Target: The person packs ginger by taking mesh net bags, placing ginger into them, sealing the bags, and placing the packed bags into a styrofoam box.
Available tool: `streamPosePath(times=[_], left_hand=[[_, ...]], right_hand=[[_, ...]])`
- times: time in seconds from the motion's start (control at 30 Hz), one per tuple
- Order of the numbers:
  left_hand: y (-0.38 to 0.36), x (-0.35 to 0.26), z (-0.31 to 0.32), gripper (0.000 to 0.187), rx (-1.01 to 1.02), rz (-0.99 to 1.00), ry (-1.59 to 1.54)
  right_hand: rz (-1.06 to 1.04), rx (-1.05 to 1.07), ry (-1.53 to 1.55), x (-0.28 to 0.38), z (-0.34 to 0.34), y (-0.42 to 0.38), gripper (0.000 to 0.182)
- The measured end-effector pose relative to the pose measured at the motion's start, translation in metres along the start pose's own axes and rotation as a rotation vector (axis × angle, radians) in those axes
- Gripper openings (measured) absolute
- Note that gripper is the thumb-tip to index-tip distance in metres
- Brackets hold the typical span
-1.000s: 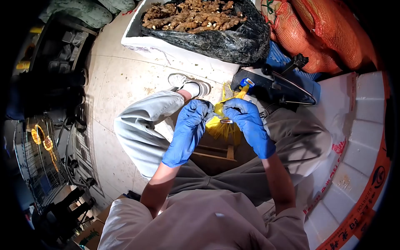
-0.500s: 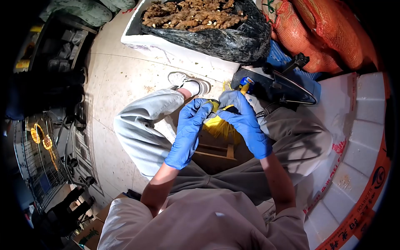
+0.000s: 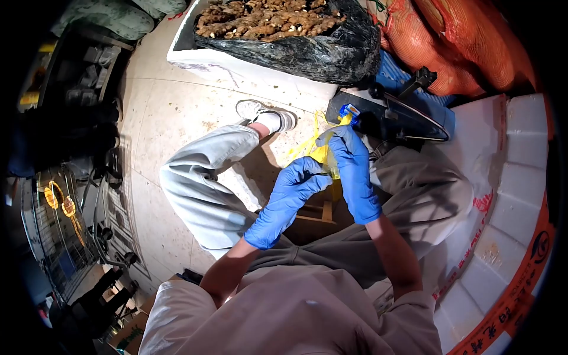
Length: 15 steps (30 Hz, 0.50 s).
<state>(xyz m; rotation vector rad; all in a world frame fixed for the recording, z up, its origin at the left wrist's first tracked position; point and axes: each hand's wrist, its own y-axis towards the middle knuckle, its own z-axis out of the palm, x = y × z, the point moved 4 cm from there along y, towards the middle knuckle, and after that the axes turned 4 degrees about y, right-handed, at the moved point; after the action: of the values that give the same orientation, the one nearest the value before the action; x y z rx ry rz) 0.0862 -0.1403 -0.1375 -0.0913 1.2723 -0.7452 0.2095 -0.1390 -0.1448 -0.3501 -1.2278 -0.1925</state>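
Right hand (image 3: pixel 350 163), blue-gloved, pinches yellow plastic (image 3: pixel 320 154), which hangs between and just beyond both hands. Left hand (image 3: pixel 300 180) half-curled beside it; cannot tell if gripping. Brown roots (image 3: pixel 266 21) in black bag (image 3: pixel 307 58) ahead.

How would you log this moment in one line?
right hand: holds yellow plastic | left hand: beside it, grip unclear | knobbly roots: in black plastic, beyond hands

Filmy yellow plastic (image 3: pixel 320 154), glossy liner (image 3: pixel 331 59), rough roots (image 3: pixel 266 21)
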Motion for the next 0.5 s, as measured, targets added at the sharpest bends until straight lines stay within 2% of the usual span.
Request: streamPosePath(times=[0.07, 0.13, 0.2, 0.27, 0.33, 0.37, 0.5], left_hand=[[-0.001, 0.0, 0.002, 0.016, 0.045, -0.05, 0.001], [-0.001, -0.013, -0.001, 0.017, 0.128, 0.03, -0.047], [0.002, -0.021, -0.008, 0.023, 0.101, 0.105, -0.001], [0.008, -0.023, -0.011, 0.024, 0.108, 0.093, 0.034], [0.008, -0.025, -0.005, 0.023, 0.112, -0.019, 0.108], [0.006, -0.028, 0.0, 0.019, 0.089, -0.038, 0.088], [0.009, -0.021, -0.008, 0.019, 0.097, -0.08, 0.072]], right_hand=[[-0.061, 0.062, -0.059, 0.002, 0.004, 0.001, 0.007], [-0.082, 0.043, -0.047, 0.006, 0.004, 0.0, 0.005], [-0.115, 0.053, -0.119, 0.006, 0.005, 0.0, 0.003], [-0.149, 0.06, -0.147, 0.011, 0.006, -0.001, 0.004], [0.029, 0.111, -0.095, 0.007, 0.009, -0.003, 0.005], [0.049, 0.126, -0.051, 0.007, 0.01, -0.004, 0.006], [-0.044, 0.123, -0.142, 0.011, 0.005, -0.001, 0.007]])
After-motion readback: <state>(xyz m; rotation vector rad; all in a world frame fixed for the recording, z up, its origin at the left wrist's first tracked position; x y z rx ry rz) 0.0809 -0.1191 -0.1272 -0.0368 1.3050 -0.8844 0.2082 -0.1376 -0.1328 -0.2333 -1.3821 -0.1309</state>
